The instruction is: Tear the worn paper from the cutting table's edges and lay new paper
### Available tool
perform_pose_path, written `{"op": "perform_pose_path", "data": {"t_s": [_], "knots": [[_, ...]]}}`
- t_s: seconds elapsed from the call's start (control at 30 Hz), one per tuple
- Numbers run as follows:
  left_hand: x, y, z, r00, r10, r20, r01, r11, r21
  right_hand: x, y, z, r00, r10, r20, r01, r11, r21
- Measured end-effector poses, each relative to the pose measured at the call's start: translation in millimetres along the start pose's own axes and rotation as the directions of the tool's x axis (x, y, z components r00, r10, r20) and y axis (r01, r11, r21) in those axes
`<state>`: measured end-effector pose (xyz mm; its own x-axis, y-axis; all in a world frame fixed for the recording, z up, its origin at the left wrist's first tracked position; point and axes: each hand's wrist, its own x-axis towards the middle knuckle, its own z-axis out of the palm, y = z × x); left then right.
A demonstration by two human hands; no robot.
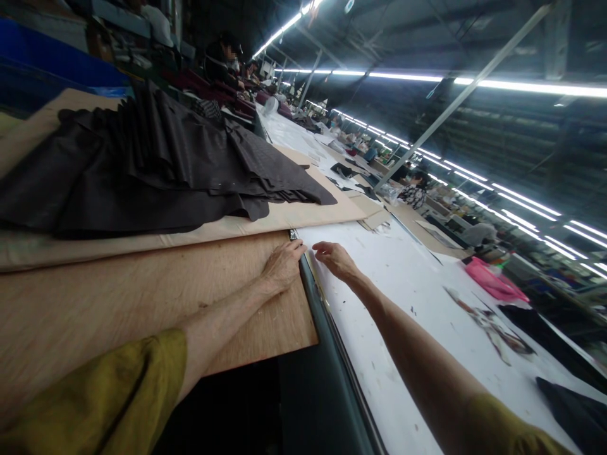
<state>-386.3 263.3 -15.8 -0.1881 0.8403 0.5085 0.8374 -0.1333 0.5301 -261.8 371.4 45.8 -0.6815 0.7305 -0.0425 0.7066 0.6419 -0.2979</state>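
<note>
Under the left hand [283, 264], one board [142, 294] is seen; under the right hand [336, 260], one tabletop [393, 278]; grips cannot be told.

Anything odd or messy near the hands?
Small scraps litter the white tabletop near the right hand, untidy against its pale surface. Beyond the left hand, dark sheets lie in a rumpled, uneven heap. No obvious damage.
</note>
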Motion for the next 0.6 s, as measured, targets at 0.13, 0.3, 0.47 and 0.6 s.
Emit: {"op": "perform_pose_path", "data": {"t_s": [0.13,0.3,0.47,0.6], "knots": [[0,1,0.6,1.000,0.023,0.018,-0.024,1.000,0.018,1,-3,6,0.999,-0.001,-0.046,0.002,1.000,0.014],[0,1,-0.2,0.999,0.046,0.028,-0.046,0.999,0.017,-1,-9,11,0.996,0.026,-0.082,-0.023,0.999,0.042],[0,2,-1.5,0.999,0.048,0.022,-0.048,0.999,0.019,3,-17,15,0.992,0.091,-0.083,-0.085,0.994,0.072],[-1,4,-2.9,0.998,0.057,0.023,-0.058,0.998,0.020,3,-24,14,0.981,0.176,-0.081,-0.170,0.983,0.076]]}}
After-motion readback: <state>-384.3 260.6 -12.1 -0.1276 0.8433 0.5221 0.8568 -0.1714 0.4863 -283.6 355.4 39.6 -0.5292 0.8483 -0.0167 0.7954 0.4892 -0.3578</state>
